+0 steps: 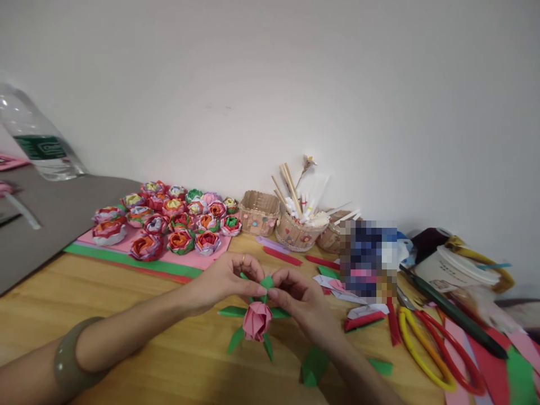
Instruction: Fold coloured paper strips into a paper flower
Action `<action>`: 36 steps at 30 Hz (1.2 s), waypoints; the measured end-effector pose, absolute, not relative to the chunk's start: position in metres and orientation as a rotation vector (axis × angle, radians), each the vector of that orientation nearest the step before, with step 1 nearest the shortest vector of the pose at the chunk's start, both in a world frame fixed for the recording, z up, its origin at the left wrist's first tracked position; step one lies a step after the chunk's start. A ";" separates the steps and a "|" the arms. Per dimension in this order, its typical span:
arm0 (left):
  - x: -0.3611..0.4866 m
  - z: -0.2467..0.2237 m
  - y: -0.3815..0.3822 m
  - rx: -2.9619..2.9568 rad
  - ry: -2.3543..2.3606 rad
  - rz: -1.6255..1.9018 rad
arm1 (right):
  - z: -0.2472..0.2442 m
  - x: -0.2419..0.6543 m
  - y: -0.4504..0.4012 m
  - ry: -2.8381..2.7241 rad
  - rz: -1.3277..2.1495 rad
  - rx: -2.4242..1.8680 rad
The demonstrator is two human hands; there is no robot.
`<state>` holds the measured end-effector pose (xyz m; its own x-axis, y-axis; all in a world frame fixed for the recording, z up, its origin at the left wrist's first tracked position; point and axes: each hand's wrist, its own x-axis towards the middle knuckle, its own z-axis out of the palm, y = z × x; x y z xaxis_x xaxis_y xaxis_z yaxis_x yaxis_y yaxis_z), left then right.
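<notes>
A pink folded-paper flower with several green paper leaves around it is held just above the wooden table, at the lower middle. My left hand pinches a green paper leaf at the flower's top, from the left. From the right, my right hand pinches the same leaf, its thumb and fingertips close beside the left thumb. The other leaves spread out to the sides and below the flower. Under my right wrist a loose green paper piece lies on the table.
Several colourful paper flowers sit on stacked sheets at the left back. Small decorated baskets stand against the wall, one with sticks. Folded strips, yellow-and-red-handled scissors and a white tub are at right. A bottle stands far left.
</notes>
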<state>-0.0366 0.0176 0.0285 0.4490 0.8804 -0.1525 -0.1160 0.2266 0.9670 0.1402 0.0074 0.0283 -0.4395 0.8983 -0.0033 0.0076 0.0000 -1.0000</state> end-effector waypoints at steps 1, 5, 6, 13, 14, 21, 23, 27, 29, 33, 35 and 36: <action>-0.037 0.028 0.018 1.136 0.839 0.811 | 0.029 0.140 0.007 -1.556 1.527 -0.965; -0.034 0.029 0.017 1.188 0.847 0.803 | 0.027 0.139 0.005 -1.684 1.281 -1.022; -0.033 0.030 0.017 1.217 0.865 0.816 | 0.026 0.138 0.004 -1.751 1.123 -1.042; -0.029 0.035 0.016 1.333 1.023 0.945 | 0.023 0.135 0.002 -1.933 0.633 -1.042; -0.029 0.036 0.016 1.320 1.035 0.955 | 0.023 0.135 0.003 -1.904 0.724 -1.068; -0.030 0.035 0.016 1.324 1.066 0.884 | 0.022 0.137 0.006 -1.899 0.777 -1.168; -0.031 0.033 0.016 1.346 1.065 0.845 | 0.022 0.138 0.006 -1.891 0.737 -1.141; -0.032 0.033 0.016 1.351 1.059 0.811 | 0.025 0.139 0.008 -1.918 0.853 -1.098; -0.032 0.036 0.016 1.338 1.063 0.794 | 0.026 0.139 0.010 -1.956 0.911 -1.096; -0.033 0.040 0.017 1.326 1.036 0.764 | 0.028 0.140 0.011 -2.033 0.927 -1.045; -0.034 0.040 0.017 1.336 1.019 0.751 | 0.028 0.141 0.010 -2.040 0.919 -1.030; -0.035 0.039 0.018 1.347 1.014 0.740 | 0.028 0.141 0.009 -2.038 0.920 -1.030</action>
